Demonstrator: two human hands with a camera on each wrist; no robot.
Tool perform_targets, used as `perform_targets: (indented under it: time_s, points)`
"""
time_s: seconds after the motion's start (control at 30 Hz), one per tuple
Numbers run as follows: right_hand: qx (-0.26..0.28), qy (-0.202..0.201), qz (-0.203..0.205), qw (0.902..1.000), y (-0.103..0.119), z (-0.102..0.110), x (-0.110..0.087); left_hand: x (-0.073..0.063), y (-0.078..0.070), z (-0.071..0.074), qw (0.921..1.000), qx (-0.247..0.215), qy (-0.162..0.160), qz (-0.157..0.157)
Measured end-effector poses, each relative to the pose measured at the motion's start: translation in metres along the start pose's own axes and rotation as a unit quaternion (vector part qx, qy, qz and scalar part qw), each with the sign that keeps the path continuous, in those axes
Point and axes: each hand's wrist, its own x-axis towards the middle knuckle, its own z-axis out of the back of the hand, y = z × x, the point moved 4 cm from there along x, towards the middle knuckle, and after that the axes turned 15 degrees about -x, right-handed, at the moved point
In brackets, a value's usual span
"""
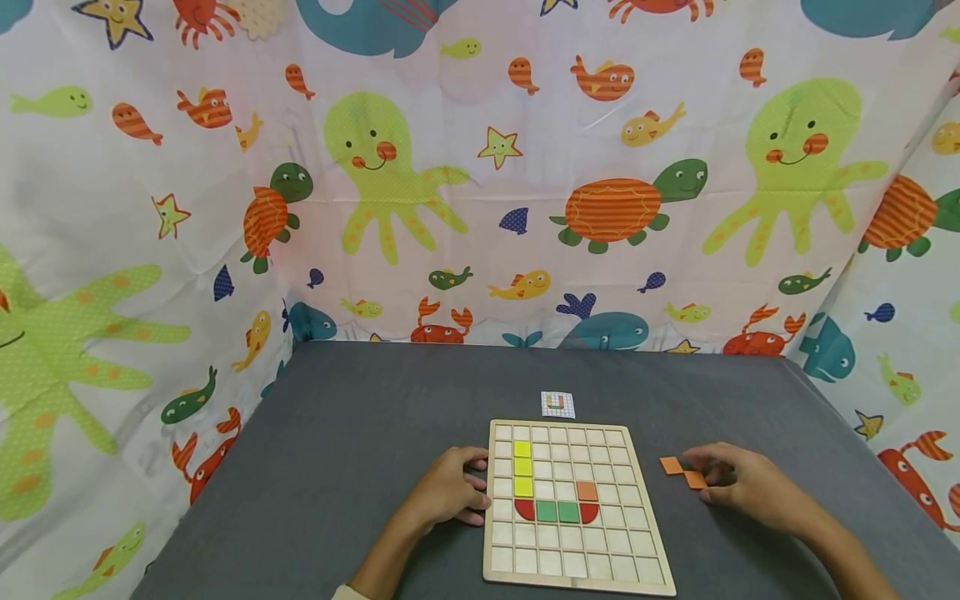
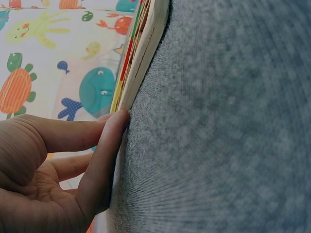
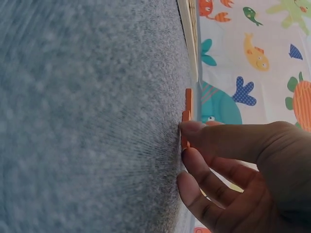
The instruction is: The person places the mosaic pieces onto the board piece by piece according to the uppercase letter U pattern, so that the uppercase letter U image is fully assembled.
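Note:
On the dark cloth lies a wooden grid board (image 1: 570,571). Its cells hold a column of yellow tiles (image 1: 522,468), two green tiles (image 1: 558,512) between two rounded red pieces (image 1: 526,509), and an orange tile (image 1: 587,491) above the right red one. My left hand (image 1: 446,492) touches the board's left edge with its fingertips; the left wrist view shows them against the wooden rim (image 2: 146,58). To the board's right, my right hand (image 1: 750,483) has thumb and finger about a loose orange tile (image 1: 695,480). Another loose orange tile (image 1: 671,466) lies beside it, corners close together.
Behind the board lies a small pattern card (image 1: 558,405) with a coloured figure on a grid. A curtain (image 1: 517,208) printed with sea animals stands around the back and sides of the grey table (image 1: 360,417).

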Motion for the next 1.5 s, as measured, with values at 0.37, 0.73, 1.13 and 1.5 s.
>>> perform_targets:
  time_s: [0.37,0.73,1.13,1.5]
  points:
    - [-0.009,-0.004,-0.006,0.9999,0.003,0.0,0.001,0.0,0.0,0.001,1.0,0.001,0.002,0.004]
    - [-0.01,-0.03,0.031,0.999,0.023,0.003,0.004,0.0,0.0,0.0,1.0,0.0,-0.001,0.004]
    - [0.023,-0.043,0.075,0.996,0.056,-0.004,0.018,-0.001,-0.001,0.0,1.0,0.002,-0.005,0.004]
    - [0.042,-0.045,0.109,0.9922,0.08,-0.015,0.033,-0.001,-0.001,-0.001,1.0,0.0,-0.009,0.002]
